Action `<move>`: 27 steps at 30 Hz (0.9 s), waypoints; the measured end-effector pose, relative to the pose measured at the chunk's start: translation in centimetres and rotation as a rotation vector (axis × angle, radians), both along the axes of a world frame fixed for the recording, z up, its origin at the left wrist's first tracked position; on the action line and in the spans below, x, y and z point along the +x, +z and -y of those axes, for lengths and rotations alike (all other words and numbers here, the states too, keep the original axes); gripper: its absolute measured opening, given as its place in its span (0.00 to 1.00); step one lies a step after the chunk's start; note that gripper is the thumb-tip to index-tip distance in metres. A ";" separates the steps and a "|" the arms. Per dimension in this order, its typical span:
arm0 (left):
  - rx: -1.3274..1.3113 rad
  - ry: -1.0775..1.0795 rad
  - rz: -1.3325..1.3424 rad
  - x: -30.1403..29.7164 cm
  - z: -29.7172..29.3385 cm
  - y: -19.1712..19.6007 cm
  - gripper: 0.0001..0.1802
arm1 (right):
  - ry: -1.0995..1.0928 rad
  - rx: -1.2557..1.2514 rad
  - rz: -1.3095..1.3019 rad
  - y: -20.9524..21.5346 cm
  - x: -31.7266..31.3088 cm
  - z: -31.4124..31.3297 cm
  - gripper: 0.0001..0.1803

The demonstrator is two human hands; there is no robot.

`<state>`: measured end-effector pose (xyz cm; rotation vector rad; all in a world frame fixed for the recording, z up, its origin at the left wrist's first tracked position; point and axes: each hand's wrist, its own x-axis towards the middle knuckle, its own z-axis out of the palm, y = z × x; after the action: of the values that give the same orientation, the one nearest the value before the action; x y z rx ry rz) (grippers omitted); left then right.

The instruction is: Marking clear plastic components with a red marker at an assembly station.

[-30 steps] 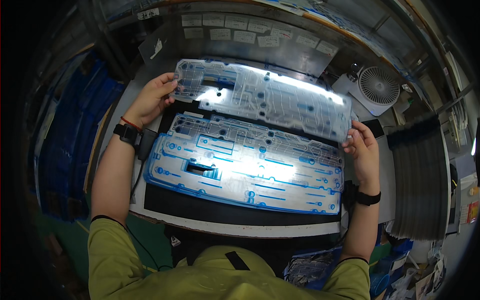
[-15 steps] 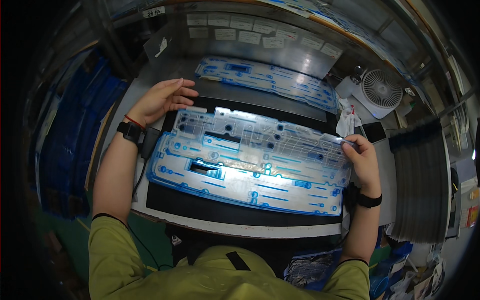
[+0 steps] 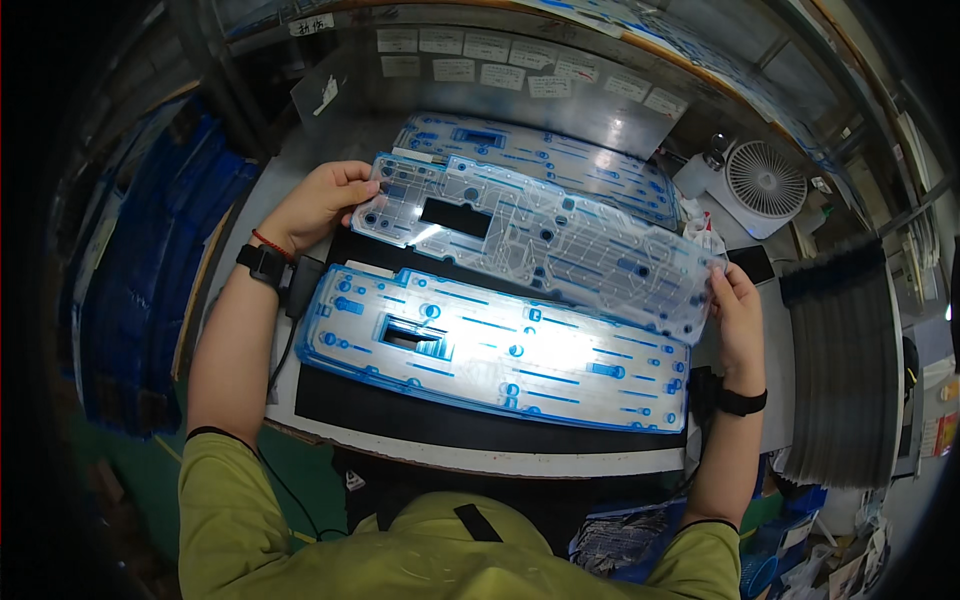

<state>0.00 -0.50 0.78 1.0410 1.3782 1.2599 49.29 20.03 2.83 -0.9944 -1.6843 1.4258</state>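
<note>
Between my two hands hangs a long, clear, flexible sheet (image 3: 520,235) with fine printed traces, round holes and a rectangular cutout, like a keyboard membrane. My left hand (image 3: 338,197) pinches its upper left end, and my right hand (image 3: 732,300) grips its right end. Nearer to me lies a stack of similar sheets (image 3: 470,365) with blue slots and edges, bright under a reflection, on a black mat (image 3: 420,412). The held sheet is raised beyond this stack, its lower right corner overlapping the stack's far edge. Another pile of blue-marked sheets (image 3: 600,180) lies behind, partly hidden by it.
At the back right stand a white fan (image 3: 763,185) and a small bottle (image 3: 693,173). A tall stack of thin grey sheets (image 3: 835,370) is on the right. Blue sheets (image 3: 160,280) are stacked at left. Paper labels (image 3: 485,47) line the metal back panel.
The clear sheet has lifted off the near stack and moved away from me. My left hand, open and apart from it before, has closed on its left end; my right hand keeps its grip.
</note>
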 end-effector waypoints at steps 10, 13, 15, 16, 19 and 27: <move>0.003 0.041 -0.022 0.1 -0.1 0.0 0.12 | 0.001 -0.024 -0.104 -0.5 0.9 -0.7 0.10; 0.019 0.048 -0.019 0.3 -0.2 -0.1 0.11 | -0.014 -0.030 -0.161 -0.3 0.5 -0.2 0.10; 0.024 0.058 -0.024 0.5 -0.4 0.0 0.11 | -0.059 -0.025 -0.205 -0.3 0.0 0.1 0.11; 0.016 0.072 -0.032 0.2 -0.1 0.0 0.11 | -0.027 -0.014 -0.186 -0.1 0.3 -0.1 0.11; 0.038 -0.012 0.062 -1.2 0.2 -0.1 0.11 | 0.046 0.011 -0.187 0.3 0.8 -0.3 0.11; 0.025 0.157 0.089 1.0 0.0 1.1 0.13 | -0.016 0.113 -0.092 0.2 0.4 0.4 0.06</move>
<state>0.99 -0.53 1.88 0.8961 1.4003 1.4249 49.70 19.64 3.02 -0.8657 -1.6659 1.3304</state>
